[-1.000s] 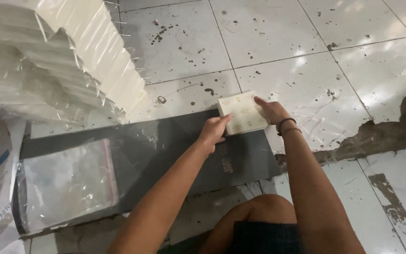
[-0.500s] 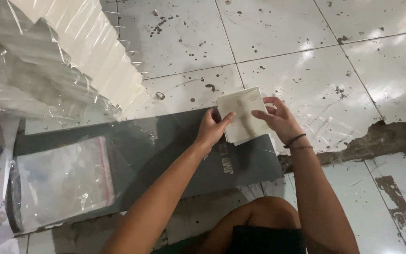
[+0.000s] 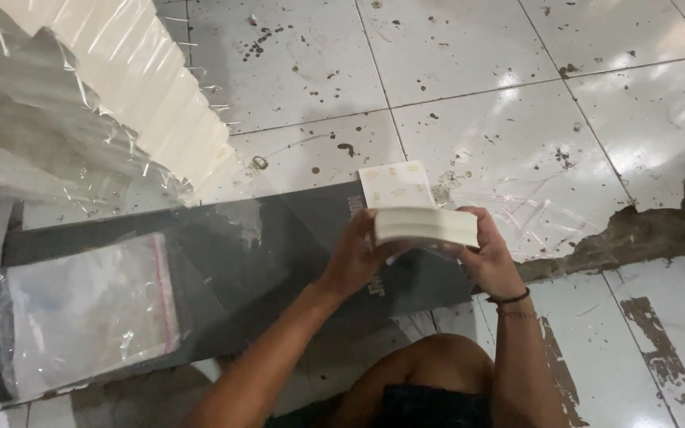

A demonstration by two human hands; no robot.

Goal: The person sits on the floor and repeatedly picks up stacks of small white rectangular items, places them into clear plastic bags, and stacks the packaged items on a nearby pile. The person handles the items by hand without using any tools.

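Left hand (image 3: 356,257): clasps the left end of the card stack, fingers curled round its near edge.
Right hand (image 3: 485,254): grips the right end of the same stack; a dark band sits on the wrist.
Card stack (image 3: 426,226): white, thick, held level between both hands above the board, its long edge facing the camera.
Top card (image 3: 396,185): stands up from the far side of the stack, tilted back, small pale marks on its face.
Board (image 3: 279,246): dark grey, flat on the tiled floor, under the hands and the stack.
Clear bag (image 3: 89,309): flat on the left end of the board, a reddish strip down its right edge; whether anything is inside cannot be told.
Wrapped bundle (image 3: 128,87): upper left, long row of white sheets in crinkled clear film, open and ragged at its lower right end.
Floor (image 3: 517,95): white tiles, speckled with dark spots; a broken brown patch to the right of the hands.
Knee (image 3: 430,372): the person's own, just below the arms.
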